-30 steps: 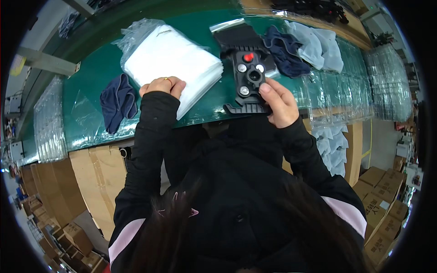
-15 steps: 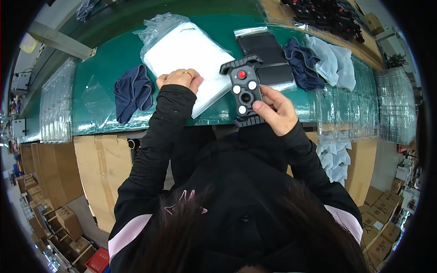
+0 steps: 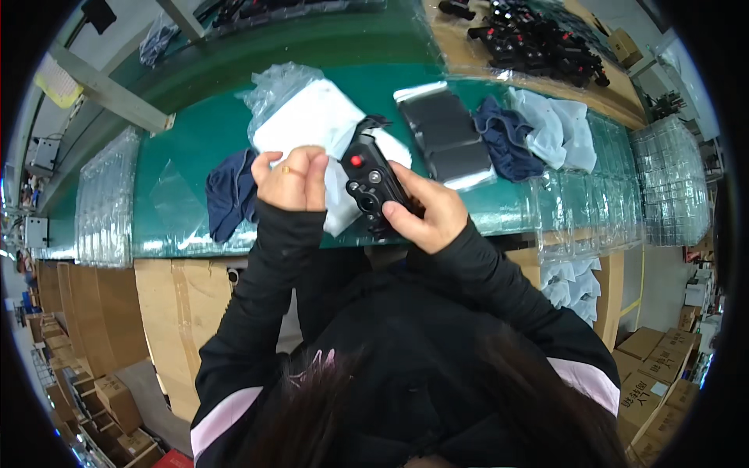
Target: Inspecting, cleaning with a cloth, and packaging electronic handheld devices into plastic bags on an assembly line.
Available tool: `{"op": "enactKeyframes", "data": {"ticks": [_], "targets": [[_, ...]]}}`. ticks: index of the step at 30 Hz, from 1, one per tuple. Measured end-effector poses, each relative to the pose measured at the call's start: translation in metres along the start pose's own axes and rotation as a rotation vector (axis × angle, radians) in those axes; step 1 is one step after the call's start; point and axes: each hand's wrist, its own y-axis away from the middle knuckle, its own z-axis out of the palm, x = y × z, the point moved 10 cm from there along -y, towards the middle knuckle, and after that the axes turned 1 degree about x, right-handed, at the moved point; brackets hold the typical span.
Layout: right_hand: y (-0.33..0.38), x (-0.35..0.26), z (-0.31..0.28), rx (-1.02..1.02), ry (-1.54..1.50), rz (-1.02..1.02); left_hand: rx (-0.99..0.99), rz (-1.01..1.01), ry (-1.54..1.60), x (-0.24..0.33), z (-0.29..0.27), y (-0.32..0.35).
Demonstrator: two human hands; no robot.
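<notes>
We locate the black device (image 3: 374,178) at frame centre, long axis running roughly top to bottom. Our right hand (image 3: 437,212) grips its right edge. Our left hand (image 3: 292,181), fingers curled before the white pouches (image 3: 308,117), sits just left, apart; we cannot tell whether it pinches one.

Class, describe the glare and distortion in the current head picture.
Head view: the shiny green tabletop curves along its far edge; glare streaks the clear plastic packaging at left; the flat white stack looks washed out; black surrounds the rounded image.
</notes>
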Motion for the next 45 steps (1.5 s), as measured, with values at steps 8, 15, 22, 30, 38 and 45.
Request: {"op": "enactKeyframes", "data": {"ticks": [8,15,22,30,38,45], "targets": [[0.009,-0.006,-0.015,-0.204,-0.394,0.326,0.042,0.245,0.052,0.055,-0.018,-0.008],[0.012,-0.032,-0.032,-0.266,-0.280,0.137,0.044,0.307,0.171,0.079,-0.028,-0.008],[0.023,0.016,-0.073,0.276,-0.437,0.353,-0.185,0.495,0.204,0.131,-0.017,0.008],[0.041,0.003,-0.111,0.536,-0.261,0.189,0.285,0.334,0.239,0.133,-0.007,0.003],[0.061,0.059,-0.148,0.808,-0.521,0.358,-0.269,0.335,0.160,0.174,0.072,0.004],[0.056,0.024,-0.188,0.594,0.031,0.237,-0.161,0.375,0.328,0.179,0.076,0.002]]}}
